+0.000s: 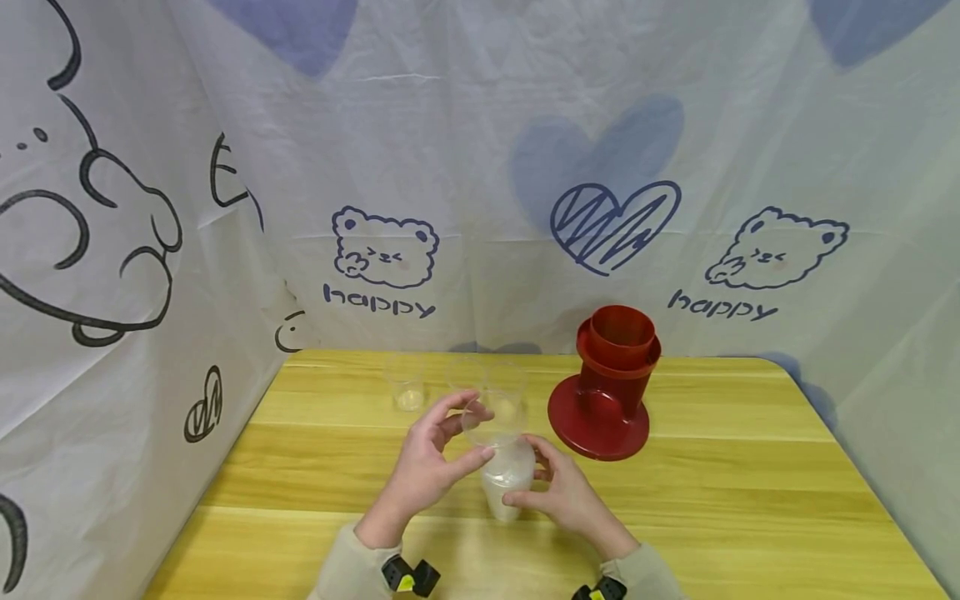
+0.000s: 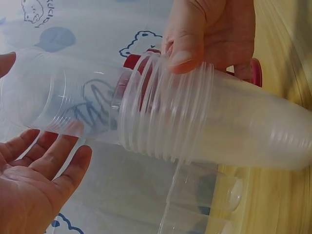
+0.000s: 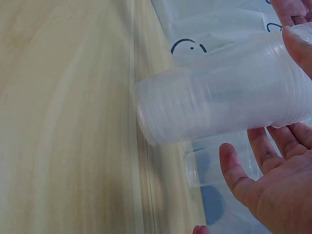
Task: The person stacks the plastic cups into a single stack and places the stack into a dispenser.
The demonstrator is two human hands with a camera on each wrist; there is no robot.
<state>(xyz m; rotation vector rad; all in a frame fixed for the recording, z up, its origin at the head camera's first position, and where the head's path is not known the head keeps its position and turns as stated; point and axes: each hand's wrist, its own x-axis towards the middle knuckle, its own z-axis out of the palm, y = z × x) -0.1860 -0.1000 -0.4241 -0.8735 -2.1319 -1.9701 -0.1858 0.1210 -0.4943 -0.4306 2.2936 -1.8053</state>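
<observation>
Your right hand [image 1: 566,492] grips the stack of clear cups [image 1: 508,479] above the table [image 1: 750,500] | your left hand [image 1: 427,467] pinches the top cup [image 1: 487,421] at the stack's mouth | left wrist view alone shows the stack's nested rims | beyond: red holder [image 1: 609,383], loose cups [image 1: 407,385].

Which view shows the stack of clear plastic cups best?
The left wrist view: the stack of cups fills the frame, its nested rims distinct. The right wrist view shows its closed base end; in the head view it is small between both hands.
</observation>
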